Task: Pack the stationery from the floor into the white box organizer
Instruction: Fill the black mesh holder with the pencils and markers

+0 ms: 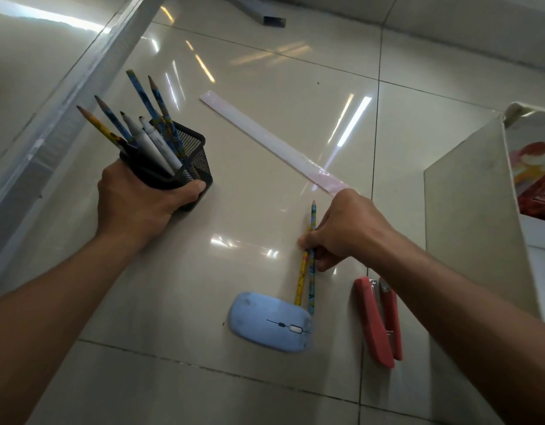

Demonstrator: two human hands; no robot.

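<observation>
Looks like an office or study room to me, indoors for sure. Glossy cream floor tiles (265, 87) with dark grout lines bounce back strip lights from overhead, and a metal furniture leg (66, 96) runs along the left (desk or shelf, can't tell). Desk gear everywhere: mesh pen holder (188, 154), ruler (265, 139), stapler (378, 320), computer mouse (271, 323).
</observation>
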